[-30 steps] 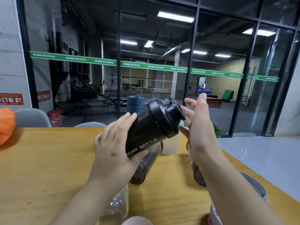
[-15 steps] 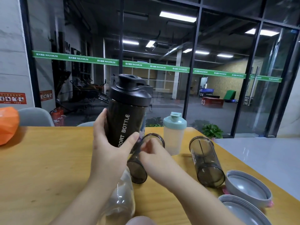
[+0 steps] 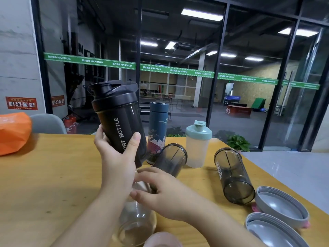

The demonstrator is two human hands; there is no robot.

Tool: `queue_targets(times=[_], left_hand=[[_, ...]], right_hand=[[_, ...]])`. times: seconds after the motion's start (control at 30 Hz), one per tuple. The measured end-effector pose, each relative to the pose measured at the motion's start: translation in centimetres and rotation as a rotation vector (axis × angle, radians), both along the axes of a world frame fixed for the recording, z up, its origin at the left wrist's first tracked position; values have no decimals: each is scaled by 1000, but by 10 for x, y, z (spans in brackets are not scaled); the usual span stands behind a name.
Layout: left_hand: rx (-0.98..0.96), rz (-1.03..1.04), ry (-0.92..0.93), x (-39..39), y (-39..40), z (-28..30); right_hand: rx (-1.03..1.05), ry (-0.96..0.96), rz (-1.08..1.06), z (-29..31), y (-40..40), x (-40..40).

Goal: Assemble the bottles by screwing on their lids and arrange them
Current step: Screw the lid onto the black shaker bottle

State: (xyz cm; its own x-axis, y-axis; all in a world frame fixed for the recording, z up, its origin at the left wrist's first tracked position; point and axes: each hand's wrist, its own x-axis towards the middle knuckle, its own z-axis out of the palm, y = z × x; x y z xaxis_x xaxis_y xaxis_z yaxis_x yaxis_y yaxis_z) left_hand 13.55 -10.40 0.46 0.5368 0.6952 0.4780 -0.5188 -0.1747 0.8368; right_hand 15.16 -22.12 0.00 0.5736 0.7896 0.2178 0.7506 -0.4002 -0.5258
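My left hand (image 3: 117,157) grips a black sport bottle (image 3: 118,120) with its black lid on, held upright and slightly tilted above the wooden table (image 3: 53,175). My right hand (image 3: 160,193) curls its fingers round the neck of a clear lidless bottle (image 3: 135,221) lying on the table near me. Two smoky lidless bottles lie on their sides, one (image 3: 170,160) in the middle and one (image 3: 233,175) to the right. A blue patterned flask (image 3: 157,132) and a frosted bottle with a mint lid (image 3: 197,145) stand at the back. Two grey lids (image 3: 283,205) (image 3: 274,230) lie at the right edge.
An orange bag (image 3: 14,132) sits at the far left of the table, with a grey chair (image 3: 48,123) behind it. A pink rounded object (image 3: 162,239) shows at the bottom edge. The table's right edge drops to a grey floor; glass walls stand behind.
My left hand has turned the black bottle upright and carried it left. My right hand has left the lid, dropped to the table and closed on the clear bottle's neck.
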Motion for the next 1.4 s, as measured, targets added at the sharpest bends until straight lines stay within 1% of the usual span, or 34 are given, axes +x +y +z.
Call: queue_targets(times=[0.1,0.3,0.47,0.57,0.67,0.93,1.1,1.4], left_hand=[[23,51,55,3,15,-4],[98,189,305,7,40,-18],[77,208,384,11,63,-39],[21,138,409,13,74,-50],[27,92,434,16,77,-58],[105,101,461,21,76,-64],[116,109,449,21,76,-66],[139,43,464,25,75,-69]], right_hand=[[-9,20,-22,3,-3,0],[-35,59,-12,6,-6,0],[-43,64,-6,7,-7,0],[-50,68,-9,7,-7,0],[-45,68,-17,6,-6,-1],[-55,71,-14,8,-8,-2],[-55,77,-15,8,-7,-2],[-51,72,-11,6,-6,0]])
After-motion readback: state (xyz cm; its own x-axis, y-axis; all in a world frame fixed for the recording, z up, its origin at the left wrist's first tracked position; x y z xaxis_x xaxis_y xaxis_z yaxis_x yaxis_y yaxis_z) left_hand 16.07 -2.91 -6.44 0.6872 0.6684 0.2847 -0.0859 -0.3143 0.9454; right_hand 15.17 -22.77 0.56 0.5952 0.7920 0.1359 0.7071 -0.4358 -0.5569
